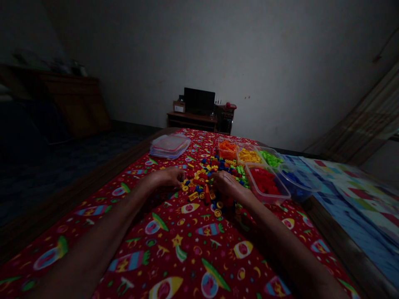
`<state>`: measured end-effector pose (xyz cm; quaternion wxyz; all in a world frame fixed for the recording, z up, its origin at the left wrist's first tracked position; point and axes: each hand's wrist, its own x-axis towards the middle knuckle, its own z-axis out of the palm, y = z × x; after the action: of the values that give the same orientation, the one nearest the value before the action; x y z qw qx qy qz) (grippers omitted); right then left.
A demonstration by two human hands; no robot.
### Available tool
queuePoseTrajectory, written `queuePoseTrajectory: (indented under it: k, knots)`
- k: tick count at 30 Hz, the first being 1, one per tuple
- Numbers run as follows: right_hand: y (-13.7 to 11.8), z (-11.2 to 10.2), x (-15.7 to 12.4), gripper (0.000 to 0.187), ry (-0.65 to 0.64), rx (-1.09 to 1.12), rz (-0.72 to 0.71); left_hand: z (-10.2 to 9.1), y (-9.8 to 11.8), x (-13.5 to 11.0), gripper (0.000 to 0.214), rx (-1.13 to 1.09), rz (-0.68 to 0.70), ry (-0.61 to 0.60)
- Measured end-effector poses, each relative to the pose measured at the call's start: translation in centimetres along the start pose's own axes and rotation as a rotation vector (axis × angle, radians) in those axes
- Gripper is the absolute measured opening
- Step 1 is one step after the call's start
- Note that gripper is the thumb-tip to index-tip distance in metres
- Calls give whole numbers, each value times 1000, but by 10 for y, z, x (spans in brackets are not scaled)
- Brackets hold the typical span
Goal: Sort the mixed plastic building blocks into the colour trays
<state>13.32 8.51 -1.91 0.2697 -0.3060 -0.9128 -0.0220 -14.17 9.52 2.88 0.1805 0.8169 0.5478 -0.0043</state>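
While stretched forward over the red rocket-print cloth (187, 249), resting at the near edge of a heap of small mixed-colour plastic bricks (204, 176): left hand (168, 176) at its left side with fingers curled under, right hand (226, 182) palm down on its right side. Impossible to tell whether gripping a brick or loose, for either. Just right of the heap, set close together: clear plastic tubs of orange bricks (227, 149), yellow bricks (248, 155), green bricks (270, 158), red bricks (264, 180), blue bricks (294, 178). Further left, well apart: stacked clear lids with red rims (170, 145).
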Motion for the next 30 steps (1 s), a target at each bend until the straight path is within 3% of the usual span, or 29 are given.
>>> queuePoseTrajectory:
  k: [5, 9, 14, 18, 21, 25, 30]
  knots:
    - [-15, -25, 10, 28, 17, 8, 85, 5, 10, 6, 21, 70, 84, 116]
    - [-29, -40, 17, 25, 15, 99, 147, 1, 12, 10, 21, -193, 53, 109]
    - [-41, -37, 25, 27, 10, 225, 187, 1, 35, 9, 33, -522, 138, 147]
    - [-53, -37, 31, 21, -17, 262, 159, 6, 57, 5, 38, -631, 162, 135]
    - [-55, -42, 30, 16, -16, 216, 189, 10, 59, 6, 45, -670, 185, 133]
    - [-30, -59, 25, 18, 43, 96, 261, 14, 44, 12, 48, -636, 226, 245]
    - [46, -98, 35, 21, 106, 32, 468, 11, 28, 16, 43, -430, 231, 346]
